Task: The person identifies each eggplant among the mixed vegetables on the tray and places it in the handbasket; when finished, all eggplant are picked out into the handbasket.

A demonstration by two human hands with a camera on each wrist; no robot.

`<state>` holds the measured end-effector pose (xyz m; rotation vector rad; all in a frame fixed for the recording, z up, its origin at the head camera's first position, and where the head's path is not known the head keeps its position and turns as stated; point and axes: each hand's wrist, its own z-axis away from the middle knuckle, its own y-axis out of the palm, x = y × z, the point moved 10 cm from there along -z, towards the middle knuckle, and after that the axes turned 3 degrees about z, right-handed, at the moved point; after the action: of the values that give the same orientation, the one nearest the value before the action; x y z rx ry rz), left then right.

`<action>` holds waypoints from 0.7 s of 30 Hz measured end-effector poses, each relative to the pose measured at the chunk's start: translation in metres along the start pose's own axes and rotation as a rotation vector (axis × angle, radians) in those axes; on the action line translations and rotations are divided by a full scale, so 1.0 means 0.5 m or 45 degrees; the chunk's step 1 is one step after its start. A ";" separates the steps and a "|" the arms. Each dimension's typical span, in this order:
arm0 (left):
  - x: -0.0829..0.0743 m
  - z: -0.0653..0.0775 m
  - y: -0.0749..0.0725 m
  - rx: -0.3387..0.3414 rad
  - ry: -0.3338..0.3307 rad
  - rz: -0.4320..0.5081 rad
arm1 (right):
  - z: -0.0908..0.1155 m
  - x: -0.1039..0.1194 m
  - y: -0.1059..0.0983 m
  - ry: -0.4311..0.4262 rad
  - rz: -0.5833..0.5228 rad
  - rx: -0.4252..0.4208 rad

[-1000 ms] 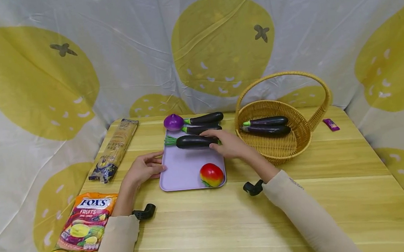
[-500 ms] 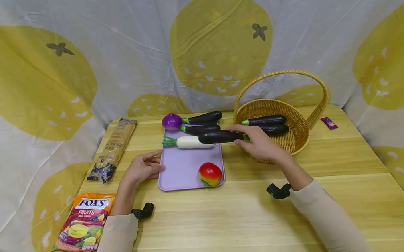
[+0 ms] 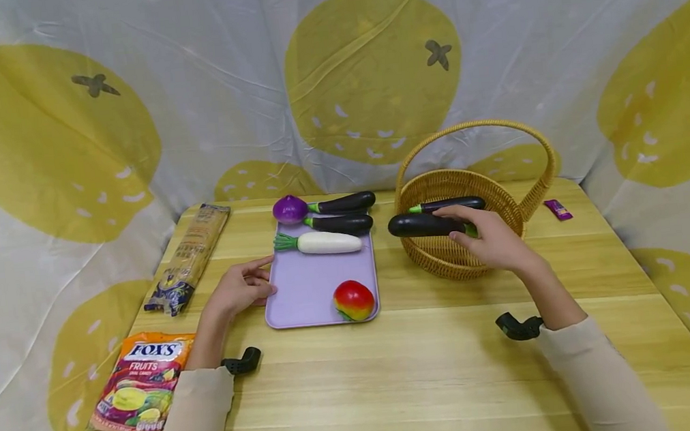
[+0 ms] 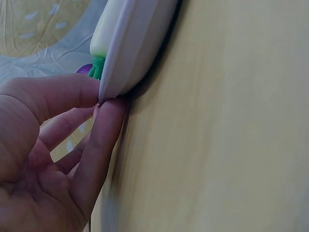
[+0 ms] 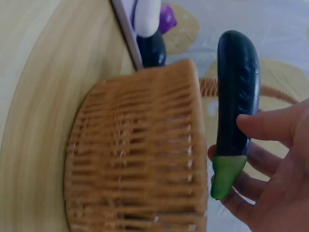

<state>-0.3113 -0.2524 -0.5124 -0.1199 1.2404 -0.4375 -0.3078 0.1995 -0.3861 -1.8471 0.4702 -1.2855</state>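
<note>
My right hand [image 3: 491,238] holds a dark eggplant [image 3: 421,225] near its green stem end, above the front rim of the wicker basket [image 3: 448,264]. In the right wrist view, thumb and fingers grip that eggplant [image 5: 235,82] beside the basket wall [image 5: 140,145]. Another eggplant [image 3: 457,203] lies inside the basket, partly hidden. My left hand [image 3: 242,286] pinches the left edge of the lilac tray [image 3: 298,281]; the left wrist view has thumb and finger at the tray rim [image 4: 118,72]. On the tray are a white radish [image 3: 329,243], an eggplant [image 3: 341,225] and a red-yellow fruit [image 3: 354,301].
At the tray's far end are a purple onion [image 3: 290,210] and another eggplant [image 3: 347,203]. Left of the tray lie a pasta packet [image 3: 191,256] and a candy bag [image 3: 141,384]. A small purple sachet [image 3: 559,210] is right of the basket, whose tall handle [image 3: 472,124] arches over it.
My right hand has lifted the eggplant off the radish on the tray and carried it right to the basket. My left hand has stayed at the tray's edge.
</note>
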 end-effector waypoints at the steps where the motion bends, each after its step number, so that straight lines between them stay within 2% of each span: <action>1: 0.001 0.000 -0.001 -0.002 0.002 -0.005 | 0.003 -0.009 -0.004 0.010 0.002 -0.006; 7: 0.003 0.000 -0.002 0.007 0.003 -0.007 | 0.014 -0.066 -0.017 0.092 0.012 -0.028; 12: 0.001 -0.002 -0.001 0.038 -0.007 0.012 | 0.019 -0.107 -0.010 0.176 0.027 0.033; 21: -0.002 -0.005 0.000 0.065 0.006 0.027 | 0.004 -0.128 0.011 0.185 0.120 0.111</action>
<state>-0.3139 -0.2518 -0.5123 -0.0626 1.2336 -0.4510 -0.3313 0.2414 -0.4287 -1.6472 0.5631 -1.3600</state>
